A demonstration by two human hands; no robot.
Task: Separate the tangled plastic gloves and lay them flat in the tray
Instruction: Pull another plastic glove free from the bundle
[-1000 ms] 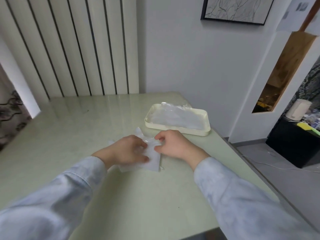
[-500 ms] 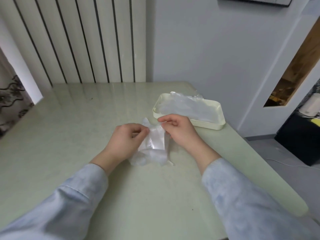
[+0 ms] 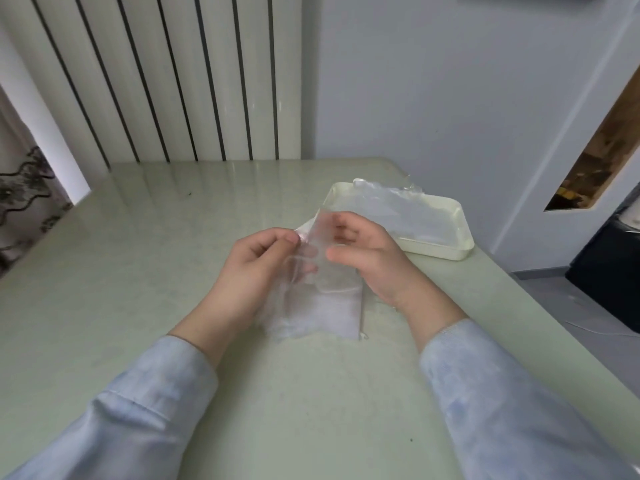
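Centre of frame: clear plastic gloves (image 3: pixel 320 303) were held above the table (image 3: pixel 138 278), lower end bunched and touching the surface. The left hand (image 3: pixel 256 268) pinched the film's upper left edge between thumb and forefinger. The right hand (image 3: pixel 372 258) gripped the film, thumb in front and curled fingers seen through the plastic. To the upper right of the hands, the cream tray (image 3: pixel 436 252) sat near the table's right edge, with flattened gloves (image 3: pixel 391 209) lying in it, one edge spilling over the far rim. Light blue sleeves (image 3: pixel 512 403) covered both forearms.
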